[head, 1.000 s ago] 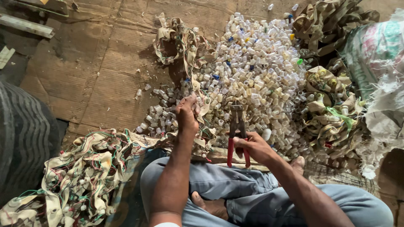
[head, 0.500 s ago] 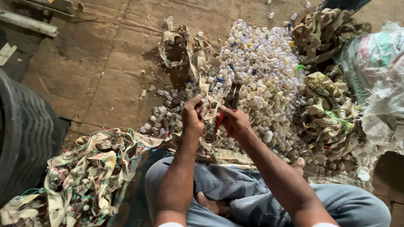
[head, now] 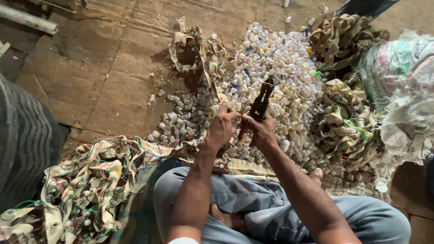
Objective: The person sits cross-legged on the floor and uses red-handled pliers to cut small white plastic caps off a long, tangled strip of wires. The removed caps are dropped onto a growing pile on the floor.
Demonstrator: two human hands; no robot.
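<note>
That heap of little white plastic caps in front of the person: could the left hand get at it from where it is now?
Probably yes. The left hand hovers right at the near edge of the heap of caps, with nothing lying between them. It does seem to be pinching a strip of cloth tape, so it may need to let go first.

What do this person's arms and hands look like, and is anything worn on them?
Both forearms are bare and lean, with no gloves, watch or rings visible on the left hand or the right hand. A white sleeve edge shows at the left upper arm. The person wears grey-blue trousers.
</note>
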